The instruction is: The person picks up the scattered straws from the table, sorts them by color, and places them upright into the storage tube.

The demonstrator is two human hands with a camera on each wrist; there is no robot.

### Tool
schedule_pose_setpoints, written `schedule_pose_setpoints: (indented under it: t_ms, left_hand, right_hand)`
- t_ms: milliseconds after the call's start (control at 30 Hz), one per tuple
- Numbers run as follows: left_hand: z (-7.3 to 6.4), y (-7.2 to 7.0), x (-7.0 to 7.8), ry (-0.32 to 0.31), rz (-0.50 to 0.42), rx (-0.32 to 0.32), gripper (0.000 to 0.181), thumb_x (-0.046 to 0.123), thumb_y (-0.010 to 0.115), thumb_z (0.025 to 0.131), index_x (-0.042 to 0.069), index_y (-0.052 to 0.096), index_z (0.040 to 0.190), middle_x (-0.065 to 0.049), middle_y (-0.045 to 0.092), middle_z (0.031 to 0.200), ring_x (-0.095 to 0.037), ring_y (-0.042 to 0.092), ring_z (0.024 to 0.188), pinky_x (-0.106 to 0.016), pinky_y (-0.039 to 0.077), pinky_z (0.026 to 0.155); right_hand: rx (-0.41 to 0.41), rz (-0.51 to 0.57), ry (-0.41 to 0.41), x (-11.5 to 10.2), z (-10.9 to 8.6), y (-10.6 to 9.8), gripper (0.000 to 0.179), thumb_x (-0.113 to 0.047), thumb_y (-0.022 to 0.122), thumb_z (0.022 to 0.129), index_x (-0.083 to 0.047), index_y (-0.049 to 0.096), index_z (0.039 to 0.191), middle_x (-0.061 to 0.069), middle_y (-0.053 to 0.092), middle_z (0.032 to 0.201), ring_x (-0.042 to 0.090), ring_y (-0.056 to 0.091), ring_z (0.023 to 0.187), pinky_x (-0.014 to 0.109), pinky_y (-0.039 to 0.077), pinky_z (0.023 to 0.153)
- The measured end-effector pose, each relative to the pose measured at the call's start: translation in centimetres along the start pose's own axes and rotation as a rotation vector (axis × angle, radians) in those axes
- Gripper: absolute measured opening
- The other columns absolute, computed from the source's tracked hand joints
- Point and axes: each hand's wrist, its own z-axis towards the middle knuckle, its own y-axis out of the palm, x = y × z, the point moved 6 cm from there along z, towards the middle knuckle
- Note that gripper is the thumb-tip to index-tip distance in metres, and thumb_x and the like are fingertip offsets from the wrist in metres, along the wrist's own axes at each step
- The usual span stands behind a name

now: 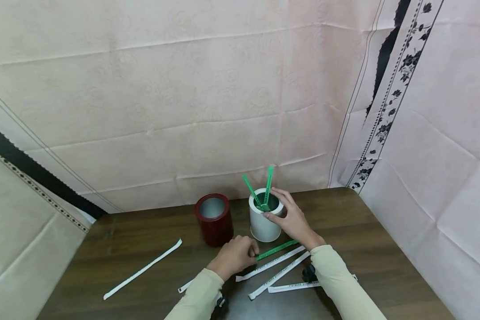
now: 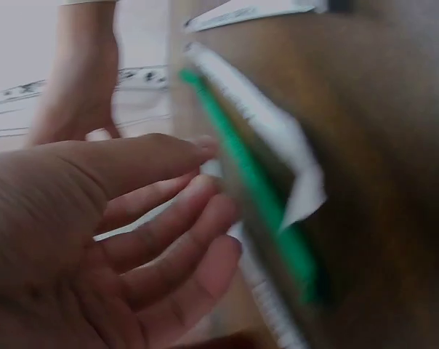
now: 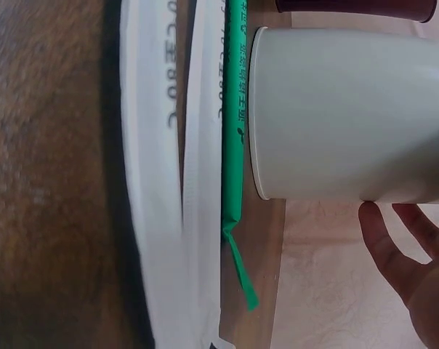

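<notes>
Left hand (image 1: 233,257) beside the green straw (image 1: 277,250) on the desk (image 1: 144,231), fingers half-curled, no hold visible — sloppy pinch could snag neighbouring white straws (image 1: 279,275); right hand (image 1: 294,220) has fingers curled round the white cup (image 1: 262,228) — uneven push could tip it.

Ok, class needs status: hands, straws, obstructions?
Left hand beside loose green straw. Right hand on white cup, two green straws inside. White straws crowding alongside.

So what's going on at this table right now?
A person's right hand holds the white cup, with two green straws sticking up from it. Their left hand is by another green straw on the table, apparently not gripping it. White straws lie scattered around, and the red cup stands beside the white one.
</notes>
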Motion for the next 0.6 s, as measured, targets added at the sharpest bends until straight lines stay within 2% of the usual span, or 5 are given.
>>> schedule_pose_setpoints:
  t_ms: [100,200,333,467,600]
  left_hand:
    - [1.0,1.0,0.0,0.033,0.001,-0.004,0.012,0.012,0.082,0.081,0.014,0.074,0.090,0.012,0.061,0.071,-0.002,0.053,0.063,-0.023,0.048,0.059]
    - [1.2,1.6,0.1,0.086,0.118,-0.020,0.007,0.011,0.079,0.084,0.015,0.073,0.083,0.012,0.057,0.065,-0.002,0.048,0.057,-0.024,0.044,0.053]
    - [1.0,1.5,0.3,0.185,0.289,-0.040,0.017,0.007,0.074,0.083,0.017,0.067,0.071,0.009,0.049,0.057,-0.006,0.039,0.050,-0.024,0.037,0.044]
    - [0.0,0.1,-0.6,0.204,0.371,-0.006,0.015,0.010,0.073,0.078,0.018,0.063,0.071,0.009,0.047,0.059,-0.007,0.038,0.048,-0.025,0.035,0.042]
    - [-2.4,-2.4,-1.8,0.229,0.324,0.055,0.015,0.010,0.072,0.074,0.019,0.060,0.074,0.011,0.048,0.064,-0.006,0.038,0.050,-0.024,0.034,0.043]
  right_hand:
    - [-0.007,-0.012,0.012,0.0,0.0,0.0,0.075,-0.057,0.071,0.085,-0.034,0.042,0.150,-0.015,0.032,0.153,0.021,0.036,0.141,0.064,0.036,0.104]
    - [-0.013,-0.016,0.013,0.0,-0.1,0.1,0.075,-0.058,0.070,0.085,-0.035,0.041,0.150,-0.016,0.033,0.152,0.020,0.036,0.141,0.064,0.036,0.105]
    - [-0.001,-0.009,0.005,0.0,0.0,0.0,0.074,-0.056,0.071,0.085,-0.034,0.042,0.150,-0.013,0.034,0.152,0.021,0.037,0.140,0.064,0.036,0.104]
    - [0.000,0.002,0.008,0.1,-0.1,-0.1,0.074,-0.056,0.071,0.086,-0.033,0.042,0.150,-0.012,0.034,0.152,0.023,0.038,0.139,0.066,0.036,0.103]
    - [-0.010,0.006,0.003,0.0,0.0,-0.1,0.075,-0.055,0.072,0.085,-0.032,0.042,0.150,-0.013,0.034,0.152,0.022,0.036,0.141,0.066,0.034,0.105]
